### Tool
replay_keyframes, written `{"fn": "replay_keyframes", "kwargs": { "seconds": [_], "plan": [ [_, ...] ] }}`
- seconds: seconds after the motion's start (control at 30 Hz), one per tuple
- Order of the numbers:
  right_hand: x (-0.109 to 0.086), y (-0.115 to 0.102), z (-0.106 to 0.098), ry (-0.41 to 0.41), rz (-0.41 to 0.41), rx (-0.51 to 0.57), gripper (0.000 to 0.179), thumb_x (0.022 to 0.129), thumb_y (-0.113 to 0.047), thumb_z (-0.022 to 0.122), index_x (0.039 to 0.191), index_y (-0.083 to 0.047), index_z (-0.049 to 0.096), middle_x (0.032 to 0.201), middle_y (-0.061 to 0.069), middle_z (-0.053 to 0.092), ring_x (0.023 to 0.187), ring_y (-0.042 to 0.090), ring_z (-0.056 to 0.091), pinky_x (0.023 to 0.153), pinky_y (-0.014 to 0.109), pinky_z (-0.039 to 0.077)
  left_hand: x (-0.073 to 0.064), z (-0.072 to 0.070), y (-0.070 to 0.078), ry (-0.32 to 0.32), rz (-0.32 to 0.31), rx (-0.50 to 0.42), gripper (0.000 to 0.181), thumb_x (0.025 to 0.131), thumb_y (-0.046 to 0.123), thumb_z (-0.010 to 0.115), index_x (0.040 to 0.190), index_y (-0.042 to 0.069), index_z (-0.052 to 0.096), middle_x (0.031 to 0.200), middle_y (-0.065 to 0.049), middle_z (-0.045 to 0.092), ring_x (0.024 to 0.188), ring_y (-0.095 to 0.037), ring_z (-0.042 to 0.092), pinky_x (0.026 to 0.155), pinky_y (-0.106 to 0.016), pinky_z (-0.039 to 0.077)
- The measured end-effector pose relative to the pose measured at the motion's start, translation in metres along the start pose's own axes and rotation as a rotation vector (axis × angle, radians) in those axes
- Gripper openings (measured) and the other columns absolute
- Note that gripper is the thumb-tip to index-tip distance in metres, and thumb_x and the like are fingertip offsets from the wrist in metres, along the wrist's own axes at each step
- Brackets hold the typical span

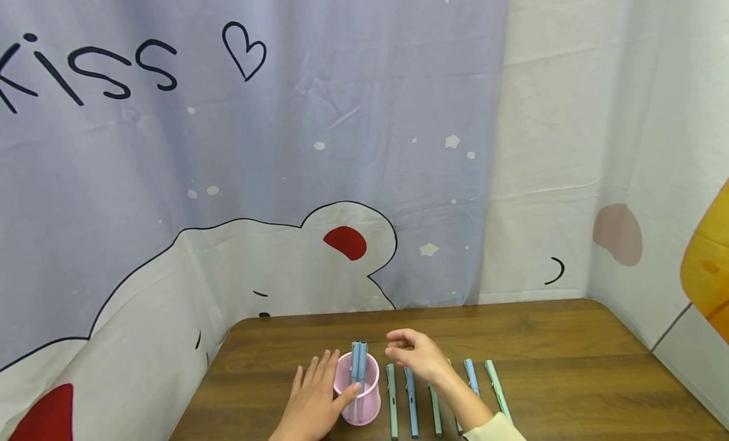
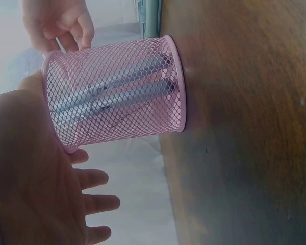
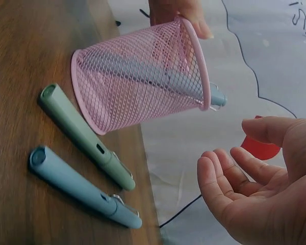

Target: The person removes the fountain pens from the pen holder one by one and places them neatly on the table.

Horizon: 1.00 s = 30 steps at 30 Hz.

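A pink mesh pen cup (image 1: 370,408) stands upright on the table with two blue pens (image 1: 359,365) leaning together inside it. My left hand (image 1: 314,397) rests against the cup's left side, fingers straight and spread, thumb at the rim. In the left wrist view, the pens' lower ends show through the mesh (image 2: 127,120). My right hand (image 1: 418,352) hovers just right of the cup's top, fingers loosely bent and holding nothing. Below it lie a green pen (image 3: 86,132) and a blue pen (image 3: 79,186), closest to the cup.
Several green and blue pens lie in a row right of the cup, ending with a green pen (image 1: 497,387). My right forearm partly hides some of them. A printed curtain (image 1: 342,175) hangs behind the brown wooden table (image 1: 558,352).
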State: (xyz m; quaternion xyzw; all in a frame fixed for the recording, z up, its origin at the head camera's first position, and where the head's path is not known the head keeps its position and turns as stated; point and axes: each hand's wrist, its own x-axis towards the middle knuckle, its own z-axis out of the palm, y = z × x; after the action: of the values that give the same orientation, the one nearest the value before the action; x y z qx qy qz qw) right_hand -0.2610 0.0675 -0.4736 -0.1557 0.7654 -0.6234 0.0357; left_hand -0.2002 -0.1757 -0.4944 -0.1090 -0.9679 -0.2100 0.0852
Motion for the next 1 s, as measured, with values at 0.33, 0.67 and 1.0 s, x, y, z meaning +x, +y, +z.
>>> {"fn": "replay_keyframes", "kwargs": {
  "seconds": [0.33,0.67,1.0],
  "plan": [
    [0.005,0.002,0.012,-0.017,0.010,0.052,0.037,0.091,-0.012,0.074,0.123,0.004,0.064,0.103,0.008,0.068,0.089,0.015,0.063,0.082,0.039,0.060,0.002,0.004,-0.003,-0.011,-0.008,-0.004,0.087,0.096,0.070,0.046,0.156,0.008,0.037,0.159,-0.021,0.037,0.147,-0.047,0.031,0.117,-0.070,0.014],
    [0.009,0.001,0.022,-0.011,-0.014,0.010,0.035,0.092,-0.013,0.073,0.122,0.004,0.065,0.108,0.012,0.070,0.092,0.017,0.064,0.078,0.035,0.060,0.000,0.001,-0.001,-0.019,-0.004,-0.007,0.087,0.097,0.070,0.045,0.157,0.007,0.036,0.159,-0.021,0.037,0.147,-0.048,0.031,0.117,-0.070,0.014],
    [0.011,-0.003,0.031,-0.028,-0.030,0.002,0.039,0.091,-0.015,0.074,0.122,0.006,0.065,0.108,0.011,0.071,0.095,0.018,0.066,0.081,0.032,0.060,0.002,0.001,-0.002,-0.022,-0.003,-0.004,0.087,0.097,0.071,0.043,0.157,0.007,0.035,0.160,-0.021,0.036,0.147,-0.048,0.030,0.117,-0.071,0.013]
  ]
}}
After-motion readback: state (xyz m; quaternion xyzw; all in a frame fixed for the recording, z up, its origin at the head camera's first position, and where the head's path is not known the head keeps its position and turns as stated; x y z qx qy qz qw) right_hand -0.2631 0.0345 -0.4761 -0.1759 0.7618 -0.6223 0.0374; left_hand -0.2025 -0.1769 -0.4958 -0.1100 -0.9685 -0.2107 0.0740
